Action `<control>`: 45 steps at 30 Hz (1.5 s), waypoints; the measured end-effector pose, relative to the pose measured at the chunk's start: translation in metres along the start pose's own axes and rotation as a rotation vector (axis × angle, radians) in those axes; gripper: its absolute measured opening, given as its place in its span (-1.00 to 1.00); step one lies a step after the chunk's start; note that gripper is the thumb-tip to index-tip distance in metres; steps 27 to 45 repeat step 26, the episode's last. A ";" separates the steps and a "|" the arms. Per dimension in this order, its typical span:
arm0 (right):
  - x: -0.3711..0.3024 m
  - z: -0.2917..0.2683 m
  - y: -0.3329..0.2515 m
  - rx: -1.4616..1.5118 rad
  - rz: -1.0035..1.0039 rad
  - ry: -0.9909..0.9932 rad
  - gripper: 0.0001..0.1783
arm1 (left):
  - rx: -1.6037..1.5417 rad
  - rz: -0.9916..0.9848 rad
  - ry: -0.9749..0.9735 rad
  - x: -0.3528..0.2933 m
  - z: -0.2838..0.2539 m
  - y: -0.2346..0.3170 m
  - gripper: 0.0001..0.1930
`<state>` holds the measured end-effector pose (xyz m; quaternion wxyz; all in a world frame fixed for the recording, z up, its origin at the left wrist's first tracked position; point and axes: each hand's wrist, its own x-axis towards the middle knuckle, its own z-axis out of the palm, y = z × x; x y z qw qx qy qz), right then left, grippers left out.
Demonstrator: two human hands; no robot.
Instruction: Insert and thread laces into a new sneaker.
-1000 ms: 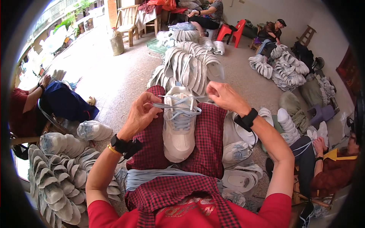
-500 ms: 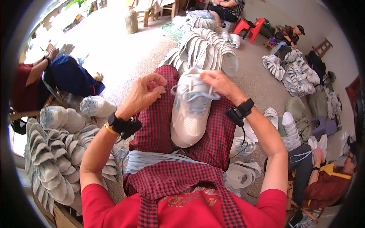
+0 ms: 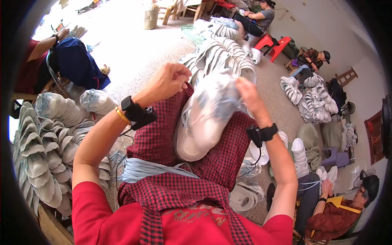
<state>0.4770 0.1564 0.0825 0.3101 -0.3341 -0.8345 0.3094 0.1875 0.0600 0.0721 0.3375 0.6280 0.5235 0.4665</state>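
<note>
My right hand (image 3: 250, 96) grips the heel end of a white shoe upper (image 3: 206, 130) with pale blue lacing, blurred by motion and tilted above my lap. Under it another white shoe upper (image 3: 188, 149) lies between my knees on the red and black checked apron (image 3: 153, 130). My left hand (image 3: 169, 81) hovers over my left knee, apart from the uppers, fingers curled into a pinch; anything inside them is too small to tell. A bundle of light blue shoelaces (image 3: 149, 170) lies across my waist.
Stacked uppers (image 3: 38, 163) stand at my left, and a long heap of them (image 3: 222, 55) lies ahead. More shoe parts (image 3: 247, 196) lie by my right side. Co-workers sit at the left, right and back. A red plastic chair (image 3: 277, 47) stands at the far right.
My right hand has lifted and tilted the laced upper to the right, baring the other one below. My left hand has risen slightly and its fingers have curled in. The view has shifted.
</note>
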 end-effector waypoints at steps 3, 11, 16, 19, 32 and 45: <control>-0.009 0.048 -0.013 -0.335 -0.211 -0.111 -0.60 | 0.034 -0.005 0.010 0.004 -0.002 0.007 -0.80; -0.031 -0.011 0.017 0.371 0.105 0.049 -0.58 | 0.077 -0.025 -0.047 -0.004 -0.002 -0.002 -0.78; -0.068 -0.064 0.054 1.036 0.307 0.259 -0.29 | 0.174 -0.019 -0.093 0.012 -0.001 -0.010 -0.75; -0.087 -0.073 0.053 0.985 0.343 0.352 -0.33 | 0.352 0.096 -0.293 0.034 0.010 -0.023 -0.73; -0.105 -0.064 0.058 1.047 0.394 0.358 -0.36 | 0.441 -0.274 -0.741 0.064 0.049 -0.010 -0.50; -0.105 -0.064 0.058 1.047 0.394 0.358 -0.36 | 0.441 -0.274 -0.741 0.064 0.049 -0.010 -0.50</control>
